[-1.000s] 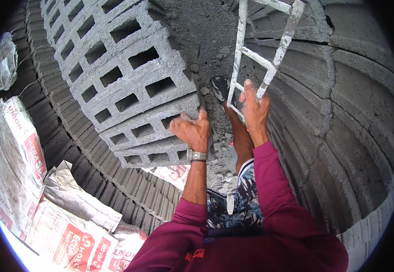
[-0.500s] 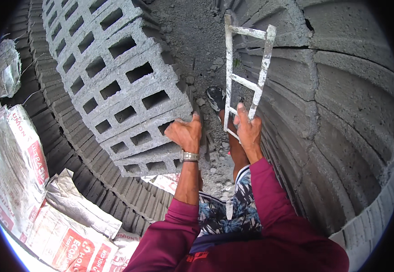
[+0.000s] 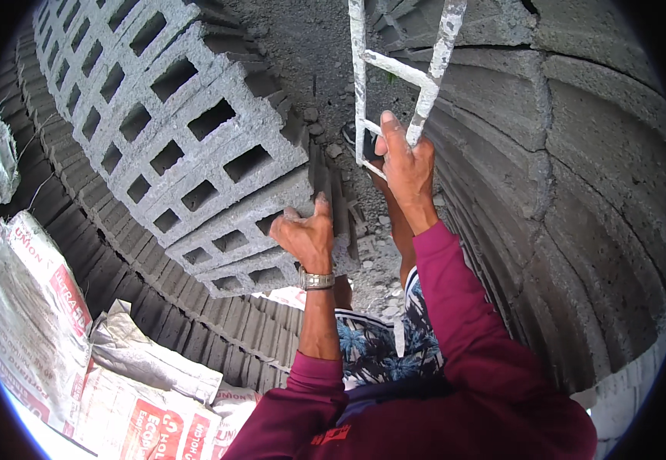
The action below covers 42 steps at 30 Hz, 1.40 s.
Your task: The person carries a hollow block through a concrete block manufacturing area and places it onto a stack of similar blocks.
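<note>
My left hand (image 3: 307, 239) is closed on the end of a grey hollow concrete block (image 3: 291, 189) near the close end of a long row, with fingers partly hidden behind it. That block leans toward me, and a wedge-shaped gap separates it from the blocks beyond. My right hand (image 3: 409, 170) grips a white, paint-worn, ladder-like frame (image 3: 359, 77) by its lower end. Two long bars joined by rungs make up this frame, and its far end runs out of the picture's top.
The row of hollow blocks (image 3: 149, 146) stretches away at left. Stacked blocks form a high wall (image 3: 601, 176) on the right. Printed paper sacks (image 3: 34, 307) lie at lower left beside more stacked blocks (image 3: 160, 284). Rubble-strewn ground (image 3: 302, 46) runs between the stacks.
The block under my left hand has tipped toward me, opening a gap from the row. My right hand and the frame have shifted upward and slightly left in the picture.
</note>
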Each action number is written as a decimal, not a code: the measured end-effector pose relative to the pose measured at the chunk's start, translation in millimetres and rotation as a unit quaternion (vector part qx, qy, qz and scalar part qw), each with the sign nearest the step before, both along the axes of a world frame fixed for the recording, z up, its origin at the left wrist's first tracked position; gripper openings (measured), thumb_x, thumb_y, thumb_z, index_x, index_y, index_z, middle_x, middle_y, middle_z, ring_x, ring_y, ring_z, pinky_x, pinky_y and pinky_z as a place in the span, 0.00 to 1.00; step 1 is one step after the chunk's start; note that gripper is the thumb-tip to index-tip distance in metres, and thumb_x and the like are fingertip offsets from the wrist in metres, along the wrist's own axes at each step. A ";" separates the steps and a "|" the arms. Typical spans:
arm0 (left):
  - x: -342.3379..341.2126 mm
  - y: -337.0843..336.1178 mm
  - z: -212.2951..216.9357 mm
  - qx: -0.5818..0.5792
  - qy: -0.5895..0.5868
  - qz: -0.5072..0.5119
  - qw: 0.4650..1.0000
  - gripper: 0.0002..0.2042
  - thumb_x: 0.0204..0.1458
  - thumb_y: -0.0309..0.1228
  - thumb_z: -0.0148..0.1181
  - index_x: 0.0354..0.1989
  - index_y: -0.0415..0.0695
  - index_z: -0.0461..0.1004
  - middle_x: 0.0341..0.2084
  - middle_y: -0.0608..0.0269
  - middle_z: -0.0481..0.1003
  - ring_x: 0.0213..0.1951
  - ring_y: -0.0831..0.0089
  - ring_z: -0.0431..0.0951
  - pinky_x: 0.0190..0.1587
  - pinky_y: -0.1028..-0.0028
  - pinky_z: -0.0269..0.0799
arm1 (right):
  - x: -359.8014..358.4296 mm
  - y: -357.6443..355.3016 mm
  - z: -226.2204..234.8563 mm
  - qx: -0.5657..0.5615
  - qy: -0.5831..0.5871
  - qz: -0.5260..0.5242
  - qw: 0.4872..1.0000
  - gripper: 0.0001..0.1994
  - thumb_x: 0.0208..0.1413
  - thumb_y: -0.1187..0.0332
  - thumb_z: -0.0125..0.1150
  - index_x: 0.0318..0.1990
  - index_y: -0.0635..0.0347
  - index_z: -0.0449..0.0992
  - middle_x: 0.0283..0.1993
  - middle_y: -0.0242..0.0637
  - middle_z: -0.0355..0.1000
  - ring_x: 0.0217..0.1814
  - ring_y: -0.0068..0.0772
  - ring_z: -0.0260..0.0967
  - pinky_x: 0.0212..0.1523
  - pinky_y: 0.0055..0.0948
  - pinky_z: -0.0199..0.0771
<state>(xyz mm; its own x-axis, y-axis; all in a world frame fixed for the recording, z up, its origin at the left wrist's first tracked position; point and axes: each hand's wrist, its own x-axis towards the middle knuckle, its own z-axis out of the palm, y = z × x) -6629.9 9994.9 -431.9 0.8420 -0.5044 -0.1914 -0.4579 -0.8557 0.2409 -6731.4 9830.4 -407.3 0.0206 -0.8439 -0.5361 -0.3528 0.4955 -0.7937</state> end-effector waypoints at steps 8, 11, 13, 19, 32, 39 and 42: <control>-6.2 -34.0 -5.7 0.039 0.062 0.076 0.994 0.25 0.34 0.44 0.75 0.13 0.32 0.70 0.17 0.41 0.71 0.28 0.42 0.71 0.36 0.51 0.62 | -7.9 -2.8 8.1 0.003 -0.036 -0.006 0.999 0.24 0.62 0.51 0.59 0.19 0.60 0.72 0.16 0.25 0.63 0.17 0.16 0.55 0.20 0.24 0.53; -25.9 -9.7 -7.8 -0.055 -0.039 0.032 0.997 0.24 0.35 0.42 0.75 0.15 0.31 0.71 0.17 0.42 0.71 0.31 0.43 0.71 0.41 0.53 0.63 | -23.5 15.5 0.0 -0.008 0.008 0.016 1.000 0.25 0.63 0.51 0.57 0.18 0.60 0.70 0.15 0.25 0.62 0.16 0.17 0.55 0.20 0.24 0.53; -29.1 -6.4 -7.0 -0.020 0.005 0.047 0.999 0.24 0.32 0.42 0.76 0.15 0.32 0.72 0.17 0.42 0.71 0.32 0.44 0.71 0.43 0.53 0.63 | -44.8 42.9 -8.7 0.001 0.021 0.008 1.000 0.26 0.63 0.51 0.56 0.17 0.59 0.70 0.14 0.25 0.61 0.16 0.18 0.55 0.20 0.24 0.53; -15.2 -29.6 -6.6 0.068 0.078 0.081 0.991 0.24 0.30 0.43 0.77 0.17 0.31 0.74 0.19 0.41 0.73 0.34 0.44 0.72 0.44 0.52 0.64 | -40.6 41.5 18.4 0.078 0.042 0.001 0.996 0.26 0.65 0.53 0.55 0.17 0.62 0.72 0.15 0.30 0.66 0.19 0.22 0.61 0.24 0.28 0.60; -22.0 -7.7 -10.0 0.032 0.004 0.029 0.999 0.25 0.32 0.45 0.75 0.15 0.31 0.73 0.17 0.43 0.72 0.31 0.45 0.72 0.43 0.53 0.65 | -48.5 40.8 29.4 0.060 0.077 0.016 0.995 0.26 0.64 0.52 0.56 0.18 0.63 0.72 0.15 0.33 0.67 0.20 0.25 0.64 0.26 0.30 0.62; 8.8 -46.3 15.7 0.102 0.142 0.083 0.981 0.28 0.33 0.48 0.73 0.14 0.29 0.74 0.15 0.39 0.75 0.23 0.45 0.77 0.35 0.53 0.71 | -57.8 51.8 37.2 0.099 0.102 -0.016 0.990 0.26 0.61 0.50 0.57 0.17 0.62 0.71 0.17 0.32 0.67 0.22 0.26 0.63 0.29 0.30 0.61; 11.8 -46.6 9.0 0.091 0.104 0.085 0.987 0.28 0.35 0.50 0.73 0.16 0.29 0.74 0.17 0.38 0.76 0.25 0.45 0.78 0.35 0.53 0.72 | -50.2 40.2 43.4 0.083 0.083 0.000 0.993 0.26 0.62 0.51 0.56 0.18 0.62 0.71 0.17 0.32 0.67 0.23 0.25 0.64 0.29 0.30 0.61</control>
